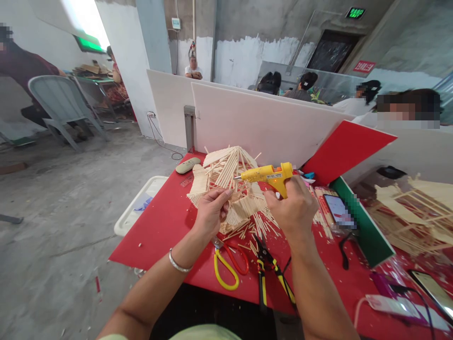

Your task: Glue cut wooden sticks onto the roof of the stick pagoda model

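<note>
My right hand [295, 203] is wrapped round the grip of a yellow hot glue gun [262, 174], its nozzle pointing left. Just below the nozzle, the thumb and fingers of my left hand [212, 208] are pinched together; what they hold is too small to make out. Behind both hands stands a model building of thin wooden sticks [226, 165] with a sloping stick roof, partly hidden by the hands and gun. Loose wooden sticks [264, 224] are scattered in front of it. Scissors [226, 269] with red and yellow handles lie nearer me, beside yellow-and-black pliers [262, 274].
The red tabletop [152, 250] carries a glasses case [187, 165] at back left and a phone [339, 210] at right. White boards [247, 118] stand behind it. A green panel [364, 226] borders the right side, with another stick model [417, 212] beyond. Other people sit behind the boards.
</note>
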A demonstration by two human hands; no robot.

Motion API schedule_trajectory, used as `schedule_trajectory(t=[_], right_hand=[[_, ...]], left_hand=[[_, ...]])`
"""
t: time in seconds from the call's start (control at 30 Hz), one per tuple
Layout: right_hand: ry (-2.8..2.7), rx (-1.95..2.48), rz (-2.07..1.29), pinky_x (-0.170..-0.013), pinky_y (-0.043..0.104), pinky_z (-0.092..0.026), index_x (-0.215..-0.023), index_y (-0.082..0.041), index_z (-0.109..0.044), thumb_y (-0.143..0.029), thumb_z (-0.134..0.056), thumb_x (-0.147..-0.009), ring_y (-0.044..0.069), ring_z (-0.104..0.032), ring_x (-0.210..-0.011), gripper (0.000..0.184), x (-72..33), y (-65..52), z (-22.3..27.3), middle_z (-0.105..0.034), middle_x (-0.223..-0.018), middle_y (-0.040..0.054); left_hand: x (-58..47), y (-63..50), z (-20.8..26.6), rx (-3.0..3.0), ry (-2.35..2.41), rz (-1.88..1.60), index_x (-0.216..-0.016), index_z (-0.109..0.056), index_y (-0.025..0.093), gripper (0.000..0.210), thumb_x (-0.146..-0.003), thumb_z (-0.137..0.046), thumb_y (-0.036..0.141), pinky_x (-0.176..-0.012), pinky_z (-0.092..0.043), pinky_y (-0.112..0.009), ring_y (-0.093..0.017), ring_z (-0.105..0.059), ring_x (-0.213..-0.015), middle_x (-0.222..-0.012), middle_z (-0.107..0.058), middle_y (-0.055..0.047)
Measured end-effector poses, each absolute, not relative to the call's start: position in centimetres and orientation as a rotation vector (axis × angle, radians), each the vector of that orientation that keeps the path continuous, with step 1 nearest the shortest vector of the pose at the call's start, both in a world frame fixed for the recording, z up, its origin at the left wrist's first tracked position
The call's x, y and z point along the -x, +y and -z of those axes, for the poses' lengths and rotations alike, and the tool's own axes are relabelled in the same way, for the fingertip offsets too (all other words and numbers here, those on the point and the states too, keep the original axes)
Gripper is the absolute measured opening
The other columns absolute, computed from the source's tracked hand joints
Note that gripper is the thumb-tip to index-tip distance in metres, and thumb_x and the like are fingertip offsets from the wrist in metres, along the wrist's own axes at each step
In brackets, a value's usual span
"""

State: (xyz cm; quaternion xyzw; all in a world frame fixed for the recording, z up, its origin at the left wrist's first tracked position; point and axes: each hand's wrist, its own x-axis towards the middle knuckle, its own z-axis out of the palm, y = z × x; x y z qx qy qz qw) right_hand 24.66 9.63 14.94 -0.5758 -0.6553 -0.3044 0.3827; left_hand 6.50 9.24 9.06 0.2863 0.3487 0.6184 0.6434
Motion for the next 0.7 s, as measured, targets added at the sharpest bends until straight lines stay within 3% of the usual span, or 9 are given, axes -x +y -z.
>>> schedule_trajectory(t=[0.7], right_hand=[[-1.587, 1.505, 0.751, -0.055, 0.029, -0.027, -0.085, -0.018, -0.059, -0.027, -0.059, -0.076, 0.016, -0.052, -0.068, 0.012, -24.1, 10.7, -15.9, -0.061, -0.081, 0.0033]], left_hand=[[-7.3, 10.2, -10.2, -0.566, 0.753, -1.443, -0.069, -0.062, 0.014, 0.036, -0.065, -0.086, 0.040, -0.036, -0.024, -0.017, -0.003, -0.040, -0.039, -0.053, -0.054, 0.003]])
